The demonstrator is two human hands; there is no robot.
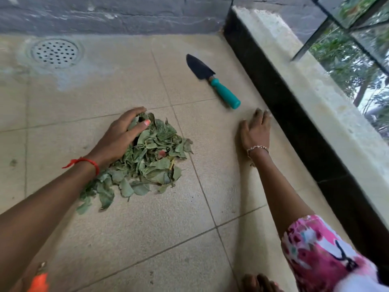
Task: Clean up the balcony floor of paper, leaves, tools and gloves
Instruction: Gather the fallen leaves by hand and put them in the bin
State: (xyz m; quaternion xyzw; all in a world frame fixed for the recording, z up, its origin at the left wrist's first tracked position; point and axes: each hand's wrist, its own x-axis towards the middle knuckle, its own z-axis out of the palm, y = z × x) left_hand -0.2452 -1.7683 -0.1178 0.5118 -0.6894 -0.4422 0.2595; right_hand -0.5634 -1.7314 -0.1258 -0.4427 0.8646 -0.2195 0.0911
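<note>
Down low, the left hand [121, 133] reaches out over the pile of leaves [155, 163] in the middle of the tiled floor [126, 228]. Its arm is stretched long across the near side of the pile. Its fingers are bent and dug into the top of the pile, thumb on the leaves, grabbing some. The right hand [255, 131] lies flat on the floor, fingers straight, holding nothing, just beside the dark ledge [294, 123]. The trowel [212, 80] lies just past that hand, not touching it.
</note>
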